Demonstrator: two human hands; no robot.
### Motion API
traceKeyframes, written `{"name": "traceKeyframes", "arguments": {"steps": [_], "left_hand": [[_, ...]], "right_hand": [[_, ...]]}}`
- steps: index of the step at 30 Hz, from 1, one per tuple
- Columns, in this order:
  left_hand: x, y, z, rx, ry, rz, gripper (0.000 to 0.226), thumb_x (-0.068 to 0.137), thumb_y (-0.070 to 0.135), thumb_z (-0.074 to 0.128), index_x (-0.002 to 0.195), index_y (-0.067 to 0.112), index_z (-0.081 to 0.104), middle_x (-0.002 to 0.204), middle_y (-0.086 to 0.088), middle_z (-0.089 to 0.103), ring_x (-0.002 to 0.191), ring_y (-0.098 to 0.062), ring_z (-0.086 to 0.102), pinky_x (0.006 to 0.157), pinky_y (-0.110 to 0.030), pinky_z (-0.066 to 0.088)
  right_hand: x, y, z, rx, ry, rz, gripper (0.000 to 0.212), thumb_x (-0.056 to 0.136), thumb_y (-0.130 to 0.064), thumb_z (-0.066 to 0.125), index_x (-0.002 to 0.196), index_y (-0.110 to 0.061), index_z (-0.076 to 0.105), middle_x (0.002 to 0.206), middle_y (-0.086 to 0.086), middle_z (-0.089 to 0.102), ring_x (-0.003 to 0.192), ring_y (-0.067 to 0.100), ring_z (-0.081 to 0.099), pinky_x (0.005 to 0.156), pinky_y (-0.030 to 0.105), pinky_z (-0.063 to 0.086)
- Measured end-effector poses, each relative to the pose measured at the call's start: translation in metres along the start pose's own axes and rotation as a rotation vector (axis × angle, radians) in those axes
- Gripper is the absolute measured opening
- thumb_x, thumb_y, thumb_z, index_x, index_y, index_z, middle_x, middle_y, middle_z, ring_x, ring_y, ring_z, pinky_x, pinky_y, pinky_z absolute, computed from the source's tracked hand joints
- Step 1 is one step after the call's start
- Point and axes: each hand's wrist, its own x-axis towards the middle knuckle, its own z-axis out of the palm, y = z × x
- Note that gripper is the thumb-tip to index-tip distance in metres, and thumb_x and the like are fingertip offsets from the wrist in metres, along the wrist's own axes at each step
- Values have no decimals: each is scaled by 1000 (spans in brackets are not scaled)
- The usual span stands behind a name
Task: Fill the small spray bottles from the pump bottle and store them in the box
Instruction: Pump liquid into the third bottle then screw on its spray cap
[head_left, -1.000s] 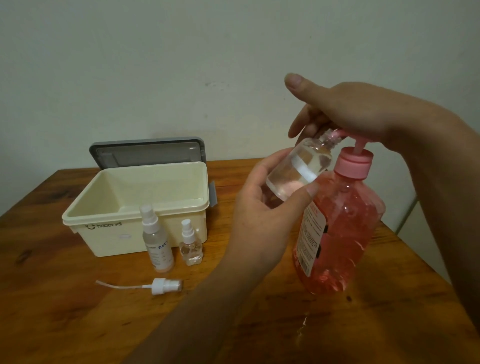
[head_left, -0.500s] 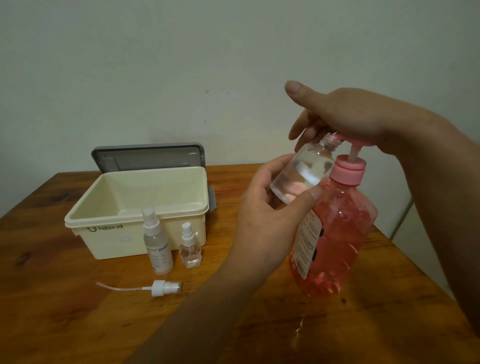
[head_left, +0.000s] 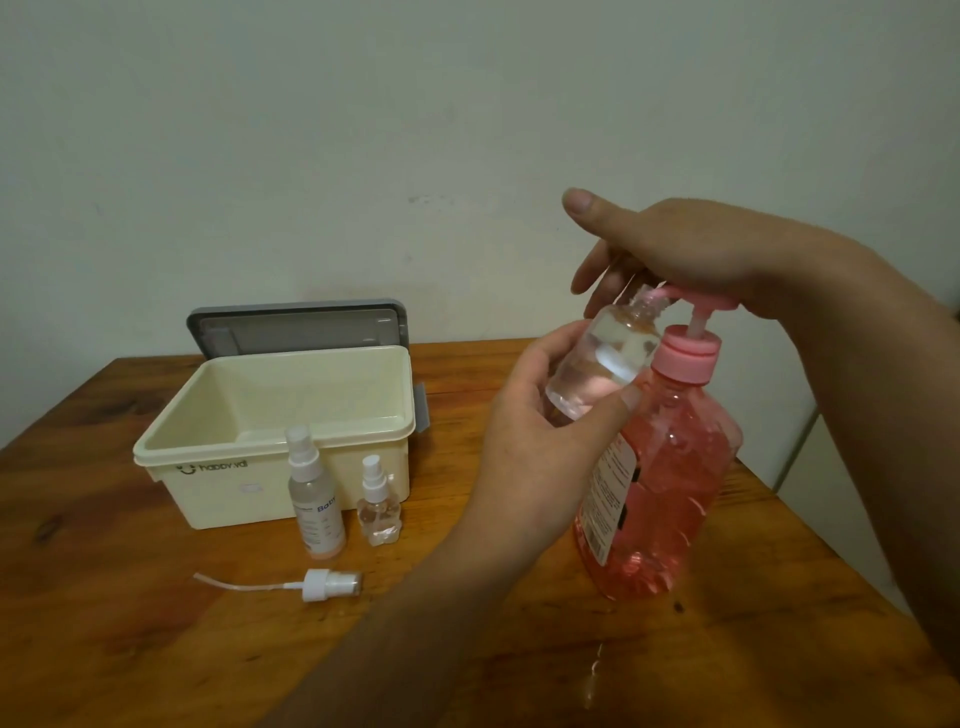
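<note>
Our left hand (head_left: 540, 447) cups the light, slippery open bottle (head_left: 602, 364) mid-body under the spout while our right hand (head_left: 691, 254) lies flat on the heavy pump bottle (head_left: 670, 483).

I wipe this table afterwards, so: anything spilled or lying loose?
Yes. A small wet dribble glistens on the table nearest the camera, and a loose spray head lies on its side before the box.

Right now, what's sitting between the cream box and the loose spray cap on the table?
Head view: two capped spray bottles, the taller left, the smaller right.
</note>
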Motion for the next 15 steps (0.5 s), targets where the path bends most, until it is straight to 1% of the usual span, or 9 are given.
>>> {"name": "traceKeyframes", "arguments": {"steps": [3,4,6,8,9,11,13,15], "left_hand": [[-1,0,0,27,-22,-2,44,84,25,70,120,43,53,107,24,64,91,17,59,64,-2,47],[-2,0,0,34,-22,-1,43,84,26,70,118,43,53,105,25,64,91,16,59,64,-2,47],[-2,0,0,31,-16,-5,42,83,25,71,118,42,54,106,23,65,92,14,61,64,-4,48],[-3,-1,-1,27,-9,-9,42,82,26,71,117,41,53,108,22,65,92,13,61,64,-5,48],[-4,-1,-2,25,-6,-11,42,82,27,71,117,41,53,108,21,65,91,13,61,64,-4,48],[-4,-1,-4,21,-3,-21,44,81,27,72,119,39,53,109,21,64,90,14,61,62,-3,47],[-5,-1,-7,16,-3,-31,43,84,22,71,120,37,53,108,20,64,89,15,61,61,-2,46],[-6,-2,-10,15,0,-29,41,85,18,70,118,36,54,104,21,65,88,14,62,62,-2,46]], "right_hand": [[0,0,0,6,-16,-7,80,82,-83,26,94,-22,75,87,-6,77,90,21,71,56,27,49],[1,0,-1,11,-17,-12,80,82,-83,26,93,-21,75,85,-7,78,91,22,72,60,29,52],[2,1,-1,19,-16,-26,80,82,-83,26,93,-21,75,83,-8,78,93,24,72,73,35,56],[4,1,-1,19,-13,-37,81,82,-84,26,93,-20,76,83,-7,78,94,25,72,85,40,56],[5,1,0,18,-8,-41,82,81,-85,26,92,-20,76,83,-7,78,93,25,72,88,42,56],[5,1,0,16,2,-47,80,83,-83,27,92,-20,76,83,-5,78,91,25,72,88,41,56],[4,-1,1,17,10,-44,77,87,-78,28,92,-18,75,82,-3,78,86,22,73,87,38,56],[4,-4,1,-6,14,-48,75,90,-74,28,95,-15,74,84,-1,77,84,21,72,88,39,56]]}}
